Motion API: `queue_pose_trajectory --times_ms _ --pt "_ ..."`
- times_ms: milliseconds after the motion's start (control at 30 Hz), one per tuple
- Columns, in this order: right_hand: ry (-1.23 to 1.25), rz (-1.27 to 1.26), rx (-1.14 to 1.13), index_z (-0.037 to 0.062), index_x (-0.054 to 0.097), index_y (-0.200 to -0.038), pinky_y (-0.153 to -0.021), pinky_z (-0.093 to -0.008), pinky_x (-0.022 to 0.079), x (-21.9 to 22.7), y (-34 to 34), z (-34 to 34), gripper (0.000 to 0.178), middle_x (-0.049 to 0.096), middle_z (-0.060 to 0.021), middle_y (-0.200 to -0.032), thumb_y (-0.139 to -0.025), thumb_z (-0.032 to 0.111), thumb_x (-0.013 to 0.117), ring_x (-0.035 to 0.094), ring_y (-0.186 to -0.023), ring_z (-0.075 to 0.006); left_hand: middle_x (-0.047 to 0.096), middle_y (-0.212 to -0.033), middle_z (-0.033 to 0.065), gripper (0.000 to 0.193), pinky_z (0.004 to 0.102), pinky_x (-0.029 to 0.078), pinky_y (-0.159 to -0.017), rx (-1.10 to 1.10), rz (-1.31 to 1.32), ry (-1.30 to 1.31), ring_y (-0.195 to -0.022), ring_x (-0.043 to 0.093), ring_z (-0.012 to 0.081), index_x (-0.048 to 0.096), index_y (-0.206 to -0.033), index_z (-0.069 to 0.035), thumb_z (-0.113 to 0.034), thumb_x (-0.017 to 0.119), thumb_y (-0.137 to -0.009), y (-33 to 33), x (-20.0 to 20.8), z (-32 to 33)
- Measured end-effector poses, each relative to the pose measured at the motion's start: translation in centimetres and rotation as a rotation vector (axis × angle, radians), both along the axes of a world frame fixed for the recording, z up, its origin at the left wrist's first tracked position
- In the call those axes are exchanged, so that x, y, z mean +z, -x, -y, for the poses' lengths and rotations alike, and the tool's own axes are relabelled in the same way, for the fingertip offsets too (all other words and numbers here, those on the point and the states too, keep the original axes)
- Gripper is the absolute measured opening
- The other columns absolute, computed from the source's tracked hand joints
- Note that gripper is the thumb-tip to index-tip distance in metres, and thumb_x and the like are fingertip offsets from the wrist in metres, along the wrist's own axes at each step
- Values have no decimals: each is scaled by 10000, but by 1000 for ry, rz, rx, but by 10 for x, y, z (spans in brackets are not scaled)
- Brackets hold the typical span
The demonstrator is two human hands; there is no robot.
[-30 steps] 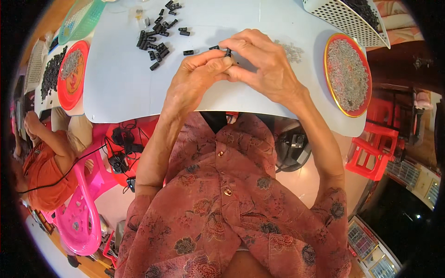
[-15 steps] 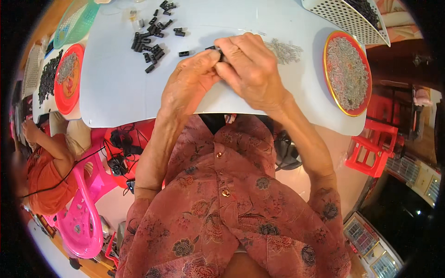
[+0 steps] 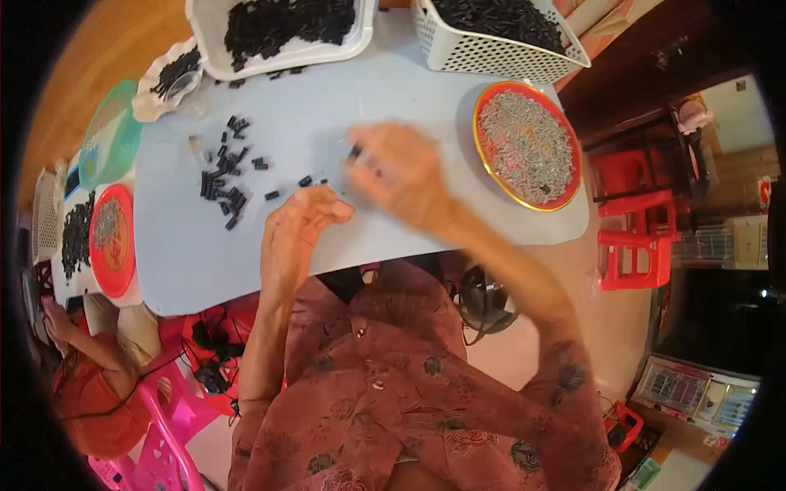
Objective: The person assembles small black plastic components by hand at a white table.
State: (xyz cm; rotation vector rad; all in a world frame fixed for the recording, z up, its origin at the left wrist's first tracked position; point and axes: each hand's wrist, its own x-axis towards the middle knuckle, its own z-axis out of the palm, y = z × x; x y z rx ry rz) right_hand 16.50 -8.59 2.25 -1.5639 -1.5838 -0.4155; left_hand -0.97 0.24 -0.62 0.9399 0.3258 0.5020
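My right hand (image 3: 401,173) is smeared by motion above the middle of the table. A small black plastic piece (image 3: 354,151) shows at its fingertips, but the blur hides whether they grip it. Lower and to the left, my left hand (image 3: 301,225) hovers near the table's front edge, its fingers loosely bent and slightly apart, with nothing visible in them. Just beyond it lie a few loose short black plastic pieces (image 3: 305,181). Farther left is a scattered heap of the same black pieces (image 3: 214,184). Right of my right hand stands a red plate with a gold rim (image 3: 481,155), full of small silvery pieces (image 3: 524,135).
A white tray (image 3: 368,41) and a perforated white basket (image 3: 491,64) at the back hold black parts. A scalloped dish (image 3: 146,105) and a green basket (image 3: 109,151) stand far left. A person in orange (image 3: 94,401) sits at left. Red stools (image 3: 634,258) stand right.
My hands, together around a black piece before, are now apart. The right one moves quickly and blurs. The view has shifted, showing more of the table's back.
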Motion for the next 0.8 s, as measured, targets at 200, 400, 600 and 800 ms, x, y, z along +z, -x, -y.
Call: queue_pose_trajectory --times_ms 200,400,600,800 --pt "164 -80 -447 11 633 -930 -809 -427 447 101 -137 -17 266 620 -162 -895 -736 156 742 584 -897 -334 649 -781 68 325 278 444 -832 92 -266 -437 -821 599 146 622 -900 27 -245 458 -969 5 28 13" --pt "108 -74 21 40 671 -971 -653 -279 477 46 -85 -44 149 646 -78 -767 -832 90 668 591 -677 -125 659 -784 60 279 280 437 -814 46 -336 -583 -792 613 131 629 -922 20 -206 472 -969 25 19 8" --pt "460 -52 380 45 656 -911 -669 -390 473 10 -2 -58 132 621 -104 -820 -785 81 641 605 -745 -299 645 -764 44 234 249 423 -667 101 -277 -593 -719 549 107 621 -917 8 -186 498 -964 29 8 5" --pt "732 107 339 51 622 -978 -798 -417 433 10 1 -60 179 606 -83 -911 -803 92 612 579 -827 -291 623 -738 24 195 239 409 -590 74 -252 -573 -642 480 83 605 -916 3 -163 513 -959 28 10 3"
